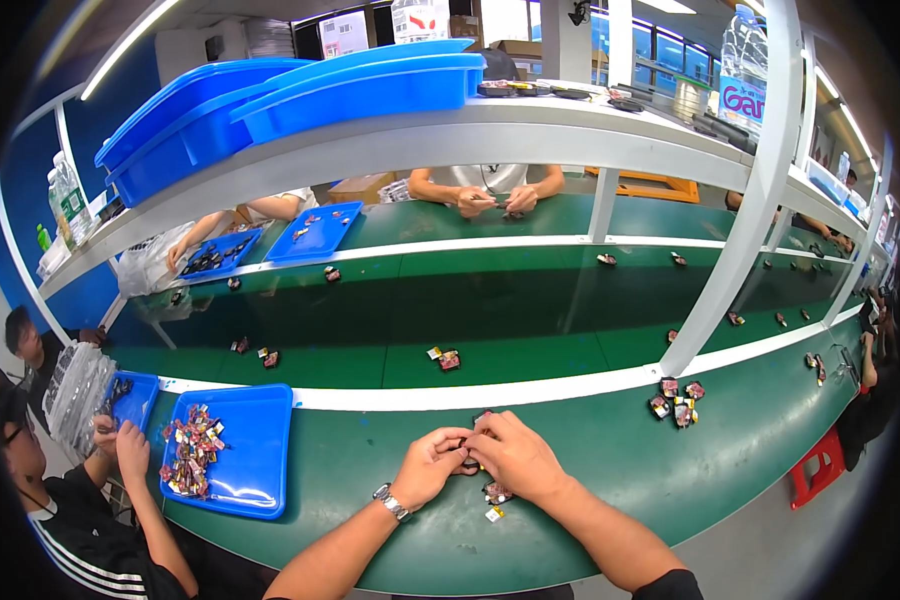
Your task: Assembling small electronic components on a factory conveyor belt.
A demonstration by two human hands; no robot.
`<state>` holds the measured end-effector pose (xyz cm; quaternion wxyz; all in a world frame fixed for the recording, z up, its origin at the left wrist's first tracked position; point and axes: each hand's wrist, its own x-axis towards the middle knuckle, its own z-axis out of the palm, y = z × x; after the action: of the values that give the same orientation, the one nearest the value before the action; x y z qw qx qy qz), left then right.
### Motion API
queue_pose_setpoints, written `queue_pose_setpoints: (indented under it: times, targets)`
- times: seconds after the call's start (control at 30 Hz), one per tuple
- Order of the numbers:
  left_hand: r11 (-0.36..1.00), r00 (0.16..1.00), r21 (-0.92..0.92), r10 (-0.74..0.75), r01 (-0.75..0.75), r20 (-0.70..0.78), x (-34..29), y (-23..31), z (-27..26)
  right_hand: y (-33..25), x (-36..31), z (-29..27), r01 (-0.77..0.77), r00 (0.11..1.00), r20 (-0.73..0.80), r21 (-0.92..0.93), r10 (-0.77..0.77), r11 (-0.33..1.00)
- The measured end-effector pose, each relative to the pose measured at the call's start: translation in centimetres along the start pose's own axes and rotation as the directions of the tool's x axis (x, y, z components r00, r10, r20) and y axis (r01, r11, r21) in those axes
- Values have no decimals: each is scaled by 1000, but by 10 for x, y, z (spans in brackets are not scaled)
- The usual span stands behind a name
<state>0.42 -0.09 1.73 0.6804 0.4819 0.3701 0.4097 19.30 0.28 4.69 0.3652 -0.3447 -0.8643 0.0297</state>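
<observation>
My left hand (432,468), a metal watch on its wrist, and my right hand (518,456) meet over the green worktop. Both are closed, fingertips together on a small dark part (468,464) that they mostly cover. Just below my right hand lies a small red-and-black component (496,492) with a yellow-and-white tag (494,514) beside it. Another small piece (482,414) peeks out beyond my fingers. Off to the right sits a cluster of similar red-and-black components (684,410) with pale tags.
A blue tray (275,450) to my left holds a heap of components. Beyond a white rail (420,392), a green belt (530,350) carries scattered pieces. A white post (735,200) rises on the right under a shelf. Co-workers sit at left and across.
</observation>
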Motion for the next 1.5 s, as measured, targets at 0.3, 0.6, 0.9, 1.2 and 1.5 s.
queue_pose_setpoints:
  times: [0.3, 0.6, 0.9, 1.2, 1.5]
  targets:
    - [997, 998, 67, 46, -43, -45, -1, -7, -5, 0, -3, 4, -467, 877, 198, 566, 438, 680]
    - [981, 988, 132, 150, -143, -40, -2, -8, 0, -7, -4, 10, -473, 842, 87, 596, 533, 649]
    - [988, 987, 48, 150, -148, -49, -4, -4, 0, 1, 1, 12, -409, 889, 87, 592, 449, 695]
    - [981, 973, 20, 192, -191, -131, 6, -10, -10, 178, 15, -3, -763, 486, -224, 364, 845, 535]
    - [983, 975, 62, 177, -170, -136, 5, -7, -15, 99, 68, 55, -660, 743, -126, 22, 657, 751]
